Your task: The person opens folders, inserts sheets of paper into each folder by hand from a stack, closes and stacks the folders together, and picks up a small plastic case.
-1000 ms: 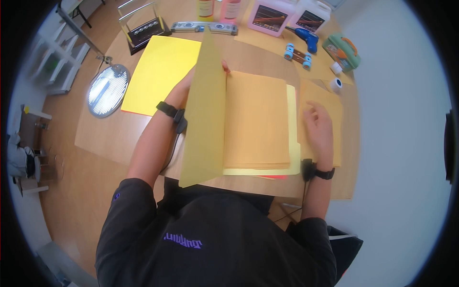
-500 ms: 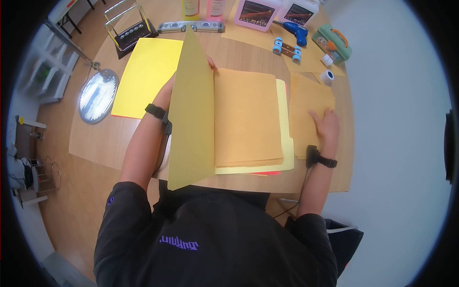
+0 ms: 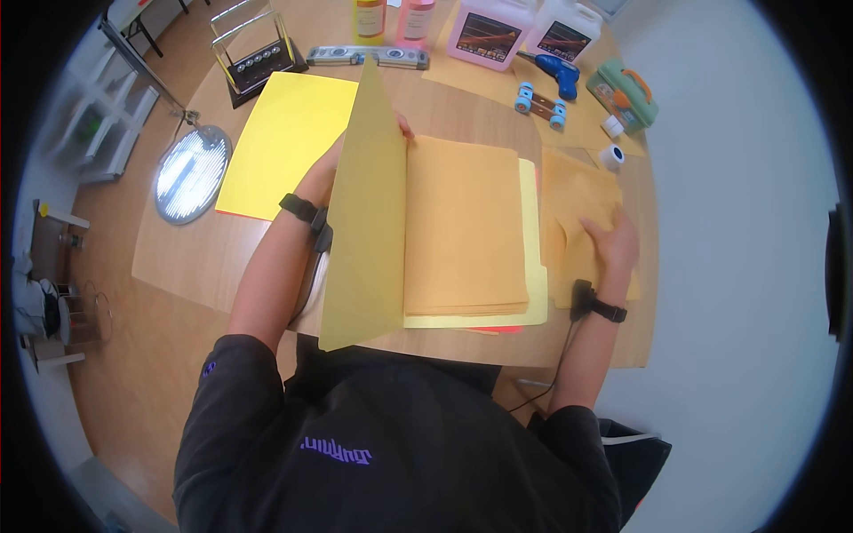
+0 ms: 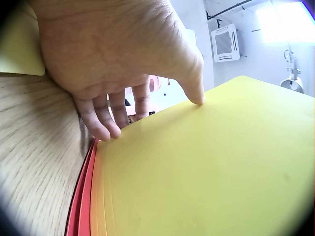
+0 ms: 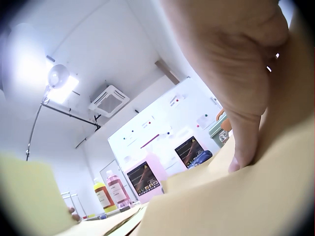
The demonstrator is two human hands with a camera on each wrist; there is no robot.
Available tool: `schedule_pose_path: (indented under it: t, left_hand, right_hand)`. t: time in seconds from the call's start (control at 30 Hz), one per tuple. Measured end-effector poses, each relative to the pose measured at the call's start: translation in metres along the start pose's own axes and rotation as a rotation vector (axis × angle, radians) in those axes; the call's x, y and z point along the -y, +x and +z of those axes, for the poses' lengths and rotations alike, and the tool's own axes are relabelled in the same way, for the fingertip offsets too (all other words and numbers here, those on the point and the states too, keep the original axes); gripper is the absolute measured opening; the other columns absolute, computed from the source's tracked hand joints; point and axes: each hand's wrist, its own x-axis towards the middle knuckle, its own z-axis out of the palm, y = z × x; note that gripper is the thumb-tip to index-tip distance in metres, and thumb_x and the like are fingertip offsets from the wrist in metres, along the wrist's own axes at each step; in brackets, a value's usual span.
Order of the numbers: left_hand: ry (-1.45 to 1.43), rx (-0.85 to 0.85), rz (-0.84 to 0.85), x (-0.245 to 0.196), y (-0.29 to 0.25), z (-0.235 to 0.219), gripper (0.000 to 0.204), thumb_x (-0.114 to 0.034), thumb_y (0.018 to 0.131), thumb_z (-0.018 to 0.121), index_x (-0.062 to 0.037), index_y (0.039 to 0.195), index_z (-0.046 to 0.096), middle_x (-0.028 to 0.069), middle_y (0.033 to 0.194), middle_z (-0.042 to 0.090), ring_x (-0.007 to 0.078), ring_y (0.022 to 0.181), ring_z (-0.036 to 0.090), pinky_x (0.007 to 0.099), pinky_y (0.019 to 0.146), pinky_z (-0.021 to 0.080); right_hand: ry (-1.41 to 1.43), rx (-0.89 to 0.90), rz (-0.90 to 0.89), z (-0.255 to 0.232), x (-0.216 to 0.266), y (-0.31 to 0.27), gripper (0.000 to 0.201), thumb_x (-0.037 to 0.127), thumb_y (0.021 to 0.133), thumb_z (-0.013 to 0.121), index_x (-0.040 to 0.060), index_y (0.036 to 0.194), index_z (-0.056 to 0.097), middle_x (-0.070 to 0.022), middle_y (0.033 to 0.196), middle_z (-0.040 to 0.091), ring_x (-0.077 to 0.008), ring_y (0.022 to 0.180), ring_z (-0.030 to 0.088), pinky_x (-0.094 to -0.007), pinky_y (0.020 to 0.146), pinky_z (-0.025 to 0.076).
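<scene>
A yellow file folder (image 3: pixel 364 258) lies with its cover raised near upright in the head view, a stack of tan envelopes (image 3: pixel 466 226) inside it. My left hand (image 4: pixel 123 54) holds the cover's far edge, thumb on the outer face and fingers reaching past the edge; in the head view the cover hides most of this hand. Right of the folder, my right hand (image 3: pixel 619 242) grips a tan envelope (image 3: pixel 577 182), which buckles beside the thumb. In the right wrist view the thumb (image 5: pixel 243 147) presses on its surface, while the other fingers are mostly hidden.
Left of the folder lies a bright yellow sheet (image 3: pixel 289 142), near a round lamp (image 3: pixel 193 173). Farther back stand a Newton's cradle (image 3: pixel 258 67), a spirit level (image 3: pixel 369 57), bottles and a pink jug (image 3: pixel 489 35). A blue drill (image 3: pixel 562 75), wheeled toy (image 3: pixel 540 107) and green case (image 3: pixel 622 96) sit back right.
My right hand has come down from above the tan envelope onto its right part, and the envelope has now buckled up. My left hand keeps the folder cover raised.
</scene>
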Motion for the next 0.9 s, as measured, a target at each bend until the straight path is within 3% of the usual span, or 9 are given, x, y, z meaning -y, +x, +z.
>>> schedule_pose_path:
  t: [0.07, 0.17, 0.37, 0.47, 0.53, 0.67, 0.73, 0.83, 0.9]
  left_hand:
    - [-0.032, -0.009, -0.089, 0.007, 0.000, -0.005, 0.016, -0.022, 0.096, 0.062, -0.0067, 0.102, 0.065, 0.0030, 0.105, 0.064, 0.0151, 0.101, 0.058, 0.0313, 0.091, 0.048]
    - [0.026, 0.083, 0.048, 0.007, 0.004, -0.009, 0.016, -0.020, 0.096, 0.063, -0.0059, 0.102, 0.065, 0.0034, 0.106, 0.064, 0.0162, 0.101, 0.059, 0.0321, 0.091, 0.048]
    - [0.051, -0.001, -0.031, -0.007, 0.001, -0.001, 0.016, -0.019, 0.094, 0.065, -0.0045, 0.102, 0.066, 0.0042, 0.105, 0.065, 0.0171, 0.100, 0.060, 0.0327, 0.090, 0.049]
    - [0.077, 0.021, -0.038, -0.014, 0.000, -0.001, 0.016, -0.018, 0.093, 0.066, -0.0040, 0.101, 0.067, 0.0040, 0.106, 0.065, 0.0169, 0.100, 0.060, 0.0327, 0.090, 0.049]
    - [0.004, -0.041, -0.175, -0.023, -0.003, 0.005, 0.015, -0.017, 0.093, 0.066, -0.0037, 0.101, 0.067, 0.0039, 0.107, 0.065, 0.0166, 0.100, 0.061, 0.0327, 0.090, 0.050]
    - [0.189, -0.016, -0.065, -0.018, 0.000, 0.002, 0.016, -0.016, 0.092, 0.067, -0.0045, 0.103, 0.068, 0.0041, 0.108, 0.065, 0.0159, 0.100, 0.061, 0.0323, 0.089, 0.050]
    - [0.170, -0.034, -0.098, -0.025, -0.003, 0.006, 0.018, -0.018, 0.092, 0.066, -0.0051, 0.104, 0.068, 0.0045, 0.108, 0.065, 0.0157, 0.102, 0.062, 0.0320, 0.089, 0.050]
    - [0.005, -0.063, -0.242, -0.013, 0.000, 0.002, 0.020, -0.020, 0.092, 0.065, -0.0053, 0.106, 0.068, 0.0046, 0.108, 0.065, 0.0159, 0.102, 0.062, 0.0319, 0.089, 0.050]
    - [-0.035, -0.045, -0.230, 0.000, 0.004, -0.005, 0.021, -0.021, 0.093, 0.063, -0.0052, 0.106, 0.068, 0.0047, 0.107, 0.065, 0.0161, 0.103, 0.062, 0.0319, 0.090, 0.050]
  right_hand:
    - [0.024, -0.017, 0.018, 0.000, -0.006, 0.002, 0.093, 0.050, 0.065, 0.089, 0.0082, 0.140, 0.056, -0.0144, 0.122, 0.070, -0.0331, 0.112, 0.066, -0.0427, 0.092, 0.054]
    - [0.123, 0.065, 0.032, -0.007, -0.012, 0.009, 0.106, 0.049, 0.059, 0.093, 0.0088, 0.146, 0.048, -0.0131, 0.124, 0.070, -0.0325, 0.116, 0.064, -0.0446, 0.096, 0.051]
    - [-0.035, -0.127, 0.068, -0.004, -0.019, 0.013, 0.105, 0.043, 0.058, 0.094, 0.0073, 0.145, 0.047, -0.0126, 0.128, 0.067, -0.0321, 0.121, 0.061, -0.0492, 0.103, 0.045]
    - [0.026, -0.310, 0.006, 0.010, -0.045, 0.025, 0.101, 0.037, 0.062, 0.093, 0.0064, 0.146, 0.047, -0.0134, 0.118, 0.071, -0.0303, 0.109, 0.066, -0.0454, 0.096, 0.049]
    - [0.379, -0.222, 0.180, -0.003, -0.041, 0.022, 0.083, 0.032, 0.066, 0.091, 0.0017, 0.136, 0.058, -0.0140, 0.109, 0.073, -0.0258, 0.095, 0.069, -0.0393, 0.086, 0.053]
    - [0.294, -0.245, 0.198, 0.005, -0.069, 0.035, 0.052, 0.025, 0.076, 0.085, -0.0013, 0.119, 0.069, -0.0131, 0.097, 0.074, -0.0220, 0.082, 0.069, -0.0351, 0.077, 0.054]
    - [0.566, -0.318, 0.119, -0.009, -0.049, 0.024, 0.033, 0.021, 0.085, 0.078, -0.0015, 0.108, 0.073, -0.0118, 0.092, 0.075, -0.0217, 0.080, 0.069, -0.0353, 0.075, 0.053]
    - [0.397, -0.398, 0.120, -0.023, -0.028, 0.015, 0.028, 0.020, 0.089, 0.073, -0.0005, 0.109, 0.072, -0.0161, 0.088, 0.074, -0.0275, 0.078, 0.069, -0.0374, 0.075, 0.054]
    - [0.317, -0.423, 0.078, -0.021, -0.027, 0.015, 0.029, 0.021, 0.089, 0.072, -0.0012, 0.107, 0.071, -0.0194, 0.090, 0.073, -0.0326, 0.081, 0.069, -0.0395, 0.076, 0.054]
